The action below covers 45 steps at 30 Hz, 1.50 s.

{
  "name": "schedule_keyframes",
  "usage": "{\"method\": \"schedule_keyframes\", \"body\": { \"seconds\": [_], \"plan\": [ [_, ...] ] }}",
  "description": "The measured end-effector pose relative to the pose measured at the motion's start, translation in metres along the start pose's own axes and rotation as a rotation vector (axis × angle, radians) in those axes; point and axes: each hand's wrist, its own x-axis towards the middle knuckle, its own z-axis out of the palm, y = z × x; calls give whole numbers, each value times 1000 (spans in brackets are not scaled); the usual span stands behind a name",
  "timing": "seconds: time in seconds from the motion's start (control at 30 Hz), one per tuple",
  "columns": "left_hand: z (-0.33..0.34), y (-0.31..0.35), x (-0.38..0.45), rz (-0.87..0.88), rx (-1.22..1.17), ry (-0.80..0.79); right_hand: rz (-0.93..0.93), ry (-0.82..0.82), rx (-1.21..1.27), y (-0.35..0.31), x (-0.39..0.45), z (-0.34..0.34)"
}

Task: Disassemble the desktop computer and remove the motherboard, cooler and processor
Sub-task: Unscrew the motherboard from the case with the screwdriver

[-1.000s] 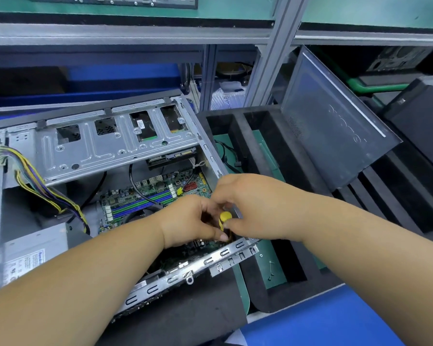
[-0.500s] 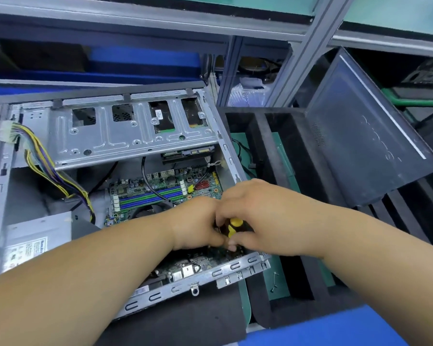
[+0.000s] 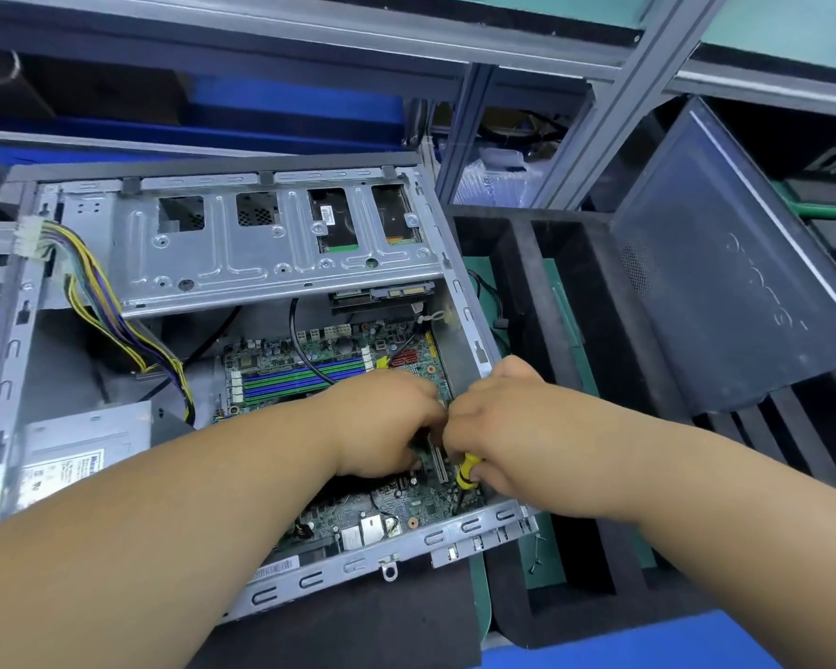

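The right hand (image 3: 512, 427) grips a yellow-handled screwdriver (image 3: 466, 470) over the green motherboard (image 3: 382, 504); the left hand (image 3: 387, 422) curls beside it, its hold hidden. A slipped tip could gouge board traces.

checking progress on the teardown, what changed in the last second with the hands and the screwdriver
The right hand has tilted the yellow-and-black screwdriver so its tip now points down at the green motherboard, near the grey metal case edge. The left hand still rests beside it on the board. The case has not moved; the camera has.
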Motion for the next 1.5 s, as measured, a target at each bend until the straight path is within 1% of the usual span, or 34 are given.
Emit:
{"method": "schedule_keyframes", "body": {
  "seconds": [0.3,0.37,0.5,0.67,0.77,0.9,1.0,1.1,1.23,1.33,1.43,1.5],
  "plan": [
    [2,-2,0,6,-14,-12,-1,55,51,-1,-2,-8],
    [2,-3,0,9,-49,-18,0,128,122,1,-7,-15],
    [-4,-6,-3,-19,-160,-106,55,351,277,10,-20,-37],
    [-12,-15,-12,-136,-294,-96,149,488,343,17,-27,-49],
    [-20,-18,-18,-201,-314,-45,187,575,386,20,-31,-47],
    [-33,-17,-28,-274,-375,70,232,706,503,27,-38,-36],
    [-42,-9,-38,-324,-505,170,243,798,606,35,-46,-25],
    [-50,3,-45,-350,-648,304,259,917,679,41,-55,-12],
    [-55,28,-40,-341,-787,452,356,1096,915,49,-67,8],
    [-54,54,-21,-360,-722,459,502,1211,1075,59,-76,20],
    [-50,85,9,-329,-496,406,632,1316,1277,69,-84,28],
    [-47,104,32,-265,-330,366,674,1340,1359,77,-89,33]
  ]
}}
